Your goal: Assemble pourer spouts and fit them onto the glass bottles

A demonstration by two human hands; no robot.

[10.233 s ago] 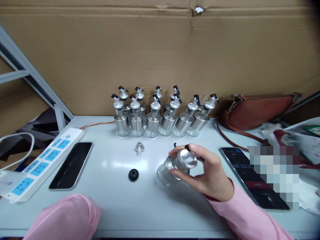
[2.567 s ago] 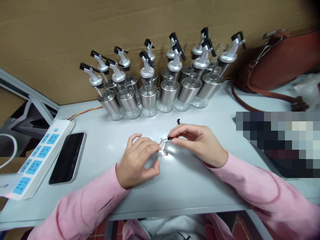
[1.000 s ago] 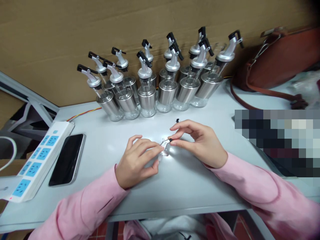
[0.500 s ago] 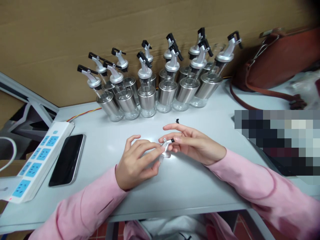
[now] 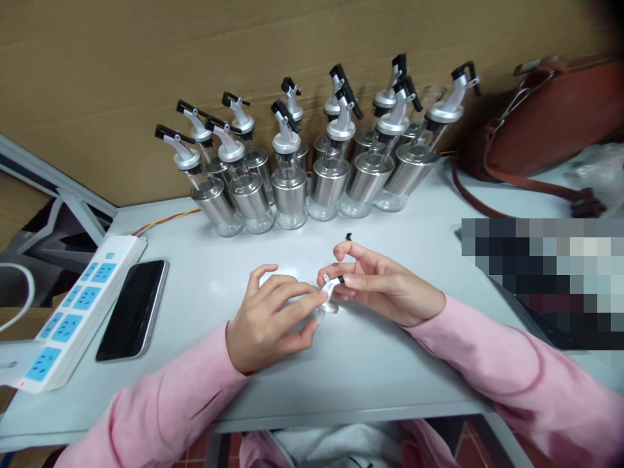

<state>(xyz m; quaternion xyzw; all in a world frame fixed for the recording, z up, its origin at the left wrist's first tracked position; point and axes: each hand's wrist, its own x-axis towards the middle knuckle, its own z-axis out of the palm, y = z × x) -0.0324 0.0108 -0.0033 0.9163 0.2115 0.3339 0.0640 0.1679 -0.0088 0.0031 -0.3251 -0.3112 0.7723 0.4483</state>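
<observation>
Low over the grey table, both hands meet at a silver pourer spout [image 5: 330, 292] with a black tip. My left hand [image 5: 274, 313] grips its body, the index finger lying along the side and the thumb underneath. My right hand [image 5: 385, 281] pinches the black tip between thumb and fingers, its index finger raised and bent. A small black lever [image 5: 348, 236] lies on the table just beyond my right fingers. Behind stand several glass bottles with steel sleeves [image 5: 289, 189], each topped by a silver spout with a black lever.
A white power strip [image 5: 80, 312] and a black phone [image 5: 132, 311] lie on the table [image 5: 273, 400] at the left. A brown handbag [image 5: 550, 123] rests at the back right, its strap across the table. A blurred-out patch covers something at the right. Cardboard stands behind the bottles.
The view has shifted slightly. My right index finger has curled and lifted a little; both hands still hold the spout.
</observation>
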